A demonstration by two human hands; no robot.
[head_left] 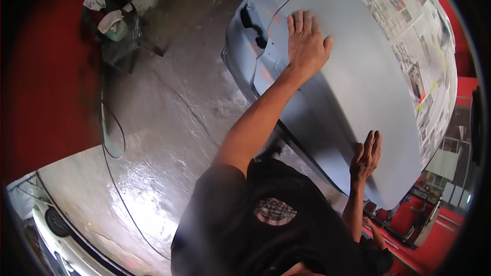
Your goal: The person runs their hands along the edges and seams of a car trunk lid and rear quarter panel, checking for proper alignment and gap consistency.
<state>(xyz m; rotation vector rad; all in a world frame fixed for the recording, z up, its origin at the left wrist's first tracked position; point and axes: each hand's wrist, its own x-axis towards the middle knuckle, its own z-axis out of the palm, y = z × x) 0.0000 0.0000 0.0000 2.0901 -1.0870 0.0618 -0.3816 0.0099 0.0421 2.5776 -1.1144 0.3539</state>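
Both palms lie flat and open, gripping nothing: left hand (306, 46) at twelve o'clock, right hand (366, 156) at four, on the grey primed car door (353, 82) (newspaper-masked window (409, 25)). Probably heavy, stiff, smooth; best held by its edges.

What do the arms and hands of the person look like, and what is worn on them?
Both arms are bare from the short black sleeve down. The left hand and the right hand wear no gloves; no watch or ring shows. The black shirt has a round pale print on it.
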